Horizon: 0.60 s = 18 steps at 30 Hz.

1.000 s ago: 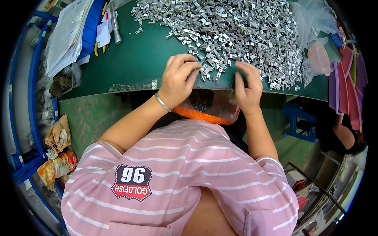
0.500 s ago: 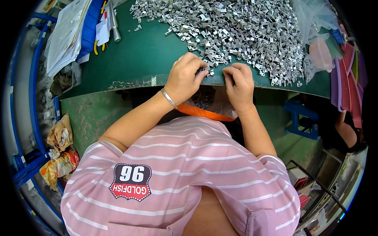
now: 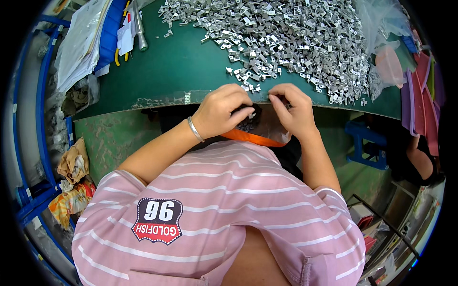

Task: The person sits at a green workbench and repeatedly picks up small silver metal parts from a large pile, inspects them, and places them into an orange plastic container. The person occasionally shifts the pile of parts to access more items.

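My left hand (image 3: 223,110), a bangle on its wrist, hangs over the table's near edge with its fingers curled and the thumb apart from them. Just below its thumb tip shows a small bright metal piece (image 3: 254,115). Opposite it, my right hand (image 3: 295,107) has thumb and fingertips drawn together; anything between them is hidden. Under both hands is an orange-rimmed clear bag (image 3: 257,138), with dark small pieces inside. Several small metal brackets (image 3: 250,87) lie on the table just beyond my fingers, at the front of a large bracket pile (image 3: 296,43).
The green table (image 3: 181,62) has a worn front edge. Papers (image 3: 81,47), a blue bin (image 3: 110,38) and a metal rod (image 3: 140,28) are at the left. A pink container (image 3: 389,64) stands at the right, with a blue stool (image 3: 365,143) below. Blue shelving (image 3: 43,95) borders the left.
Both hands have moved back toward me, from the tabletop to over the bag. The left thumb and fingers have parted. A few brackets beyond the hands are now uncovered.
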Available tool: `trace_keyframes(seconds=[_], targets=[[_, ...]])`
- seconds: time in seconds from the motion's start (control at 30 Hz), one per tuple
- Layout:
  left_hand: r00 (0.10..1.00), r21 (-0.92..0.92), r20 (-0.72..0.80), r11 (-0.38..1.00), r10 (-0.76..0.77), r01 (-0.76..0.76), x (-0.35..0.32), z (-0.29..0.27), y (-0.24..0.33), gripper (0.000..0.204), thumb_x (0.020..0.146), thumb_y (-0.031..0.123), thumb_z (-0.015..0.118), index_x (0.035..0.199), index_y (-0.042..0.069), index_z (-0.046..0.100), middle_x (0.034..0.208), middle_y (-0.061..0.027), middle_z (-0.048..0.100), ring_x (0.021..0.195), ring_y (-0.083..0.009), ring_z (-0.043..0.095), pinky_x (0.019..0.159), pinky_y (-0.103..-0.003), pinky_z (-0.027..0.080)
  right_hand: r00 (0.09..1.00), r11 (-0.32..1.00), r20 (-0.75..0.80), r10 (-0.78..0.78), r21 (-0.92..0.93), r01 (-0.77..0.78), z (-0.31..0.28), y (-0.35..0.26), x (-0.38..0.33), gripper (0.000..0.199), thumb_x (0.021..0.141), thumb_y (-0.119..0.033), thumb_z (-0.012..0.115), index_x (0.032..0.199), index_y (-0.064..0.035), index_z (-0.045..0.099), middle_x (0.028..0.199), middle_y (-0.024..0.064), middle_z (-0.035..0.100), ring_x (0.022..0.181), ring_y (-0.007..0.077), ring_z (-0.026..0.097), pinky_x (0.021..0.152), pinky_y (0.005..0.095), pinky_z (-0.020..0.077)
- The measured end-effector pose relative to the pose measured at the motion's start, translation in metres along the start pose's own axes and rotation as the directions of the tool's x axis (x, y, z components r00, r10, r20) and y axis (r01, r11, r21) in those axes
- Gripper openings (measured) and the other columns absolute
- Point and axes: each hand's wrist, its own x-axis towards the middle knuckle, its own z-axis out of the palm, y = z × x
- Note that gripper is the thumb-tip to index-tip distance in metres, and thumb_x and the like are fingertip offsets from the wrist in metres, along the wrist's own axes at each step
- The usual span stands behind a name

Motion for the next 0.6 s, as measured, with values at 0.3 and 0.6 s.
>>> trace_keyframes(seconds=[0.3,0.6], targets=[[0.986,0.196,-0.105,0.969,-0.129,0.148,0.010,0.009,-0.005,0.022,0.079,0.000,0.074,0.098,0.003,0.065,0.096,-0.0110,0.061,0.071,-0.0230,0.063,0.061,-0.033,0.052,0.988,0.985,-0.038,-0.149,-0.098,0.145,0.025,0.000,0.005,0.019,0.079,-0.001,0.073,0.097,-0.0018,0.066,0.094,0.0114,0.064,0.085,0.0319,0.062,0.076,0.0386,0.0513],[0.992,0.134,-0.110,0.990,0.064,-0.049,-0.004,0.007,-0.010,0.021,0.074,-0.001,0.078,0.087,0.003,0.062,0.096,-0.0102,0.061,0.079,-0.0274,0.064,0.068,-0.034,0.053,0.958,0.953,-0.047,-0.282,-0.125,0.275,0.013,-0.001,0.002,0.018,0.075,0.003,0.072,0.089,-0.0033,0.064,0.091,0.0108,0.066,0.084,0.0305,0.062,0.075,0.0387,0.0502]])
